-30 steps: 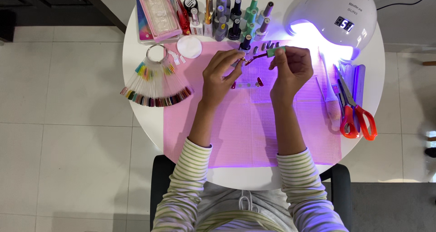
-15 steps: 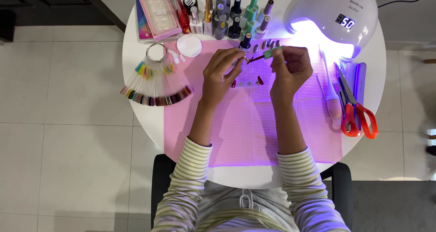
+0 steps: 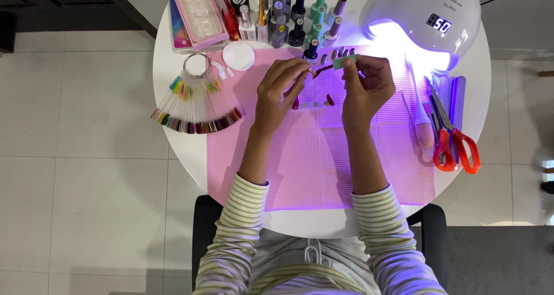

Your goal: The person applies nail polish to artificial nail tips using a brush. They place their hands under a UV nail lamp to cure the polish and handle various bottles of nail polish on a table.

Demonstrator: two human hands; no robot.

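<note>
Nearest the person, the front edge of the round white counter point(image 3: 173, 150) curves just past the striped sleeves, and the pink mat point(image 3: 323, 168) lies bare there, leaving open room between the forearms and on either side of them. Further in, the left hand point(image 3: 281, 93) and right hand point(image 3: 366, 87) meet above the middle of the mat. The left fingers point(image 3: 300, 70) are pinched closed on a small nail tip point(image 3: 313, 71), too small to make out clearly. The right fingers point(image 3: 352, 64) grip the green cap of a thin polish brush point(image 3: 332, 66), whose dark stem reaches to the tip. Just below lies a clear strip point(image 3: 314, 103) carrying dark red nails. To the left a fan of colour swatches point(image 3: 193, 107) crowds the rim; to the right red-handled scissors point(image 3: 453, 139) lie near the edge. Farthest, polish bottles point(image 3: 297, 18) and a glowing white nail lamp point(image 3: 424, 18) close off the back.
</note>
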